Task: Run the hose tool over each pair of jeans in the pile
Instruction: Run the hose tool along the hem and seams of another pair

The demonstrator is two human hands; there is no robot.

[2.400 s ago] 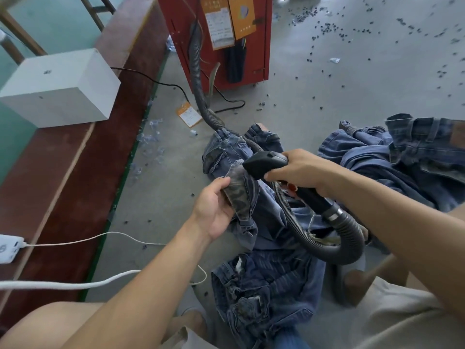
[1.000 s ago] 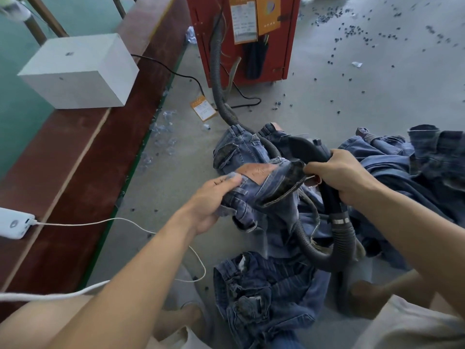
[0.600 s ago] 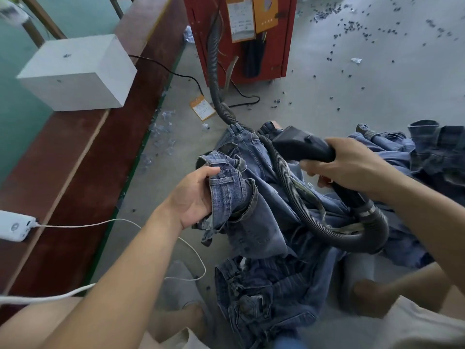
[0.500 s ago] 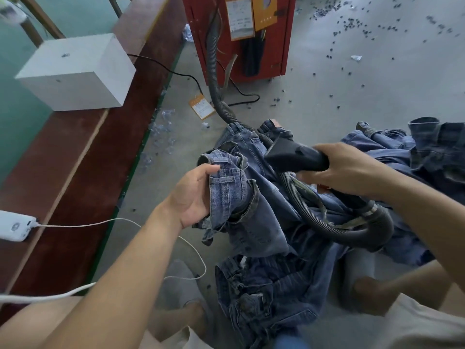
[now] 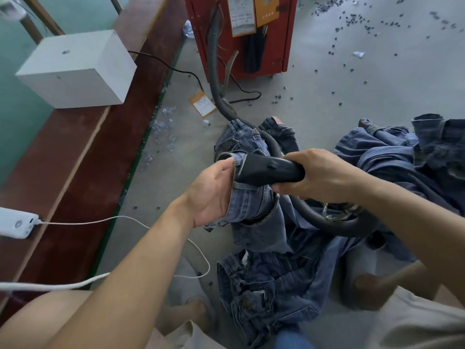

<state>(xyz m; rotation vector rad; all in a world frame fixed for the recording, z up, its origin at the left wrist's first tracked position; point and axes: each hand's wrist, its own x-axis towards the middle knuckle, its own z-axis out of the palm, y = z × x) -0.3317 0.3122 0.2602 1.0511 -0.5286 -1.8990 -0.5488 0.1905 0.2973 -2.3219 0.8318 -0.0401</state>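
Seated on a grey concrete floor [image 5: 352, 79], I press the black nozzle [image 5: 266, 170] of the hose tool against a pair of jeans [image 5: 254, 207] that I hold up in front of me. My right hand [image 5: 319, 175] is wrapped around the rear of the nozzle, fingers curled under it and thumb over the top, while my left hand [image 5: 211, 192] grips a folded edge of the denim, its fingers hidden behind the cloth and the thumb lying along the front, right beside the nozzle's mouth. The ribbed grey hose [image 5: 216, 79] runs from a red machine [image 5: 276, 46] at the top of the view, crosses the floor and the jeans, then loops below my right wrist. More jeans lie crumpled on the floor: one pair [image 5: 266, 288] between my knees, and a heap [image 5: 407, 152] to my right. Small dark scraps [image 5: 347, 21] are scattered across the concrete, and an orange tag [image 5: 202, 105] lies near the hose. Along my left runs a dark red bench [image 5: 83, 157] carrying a white box [image 5: 75, 71] and a white charging device [image 5: 17, 222], with a white cable [image 5: 100, 217] trailing from it onto the floor.
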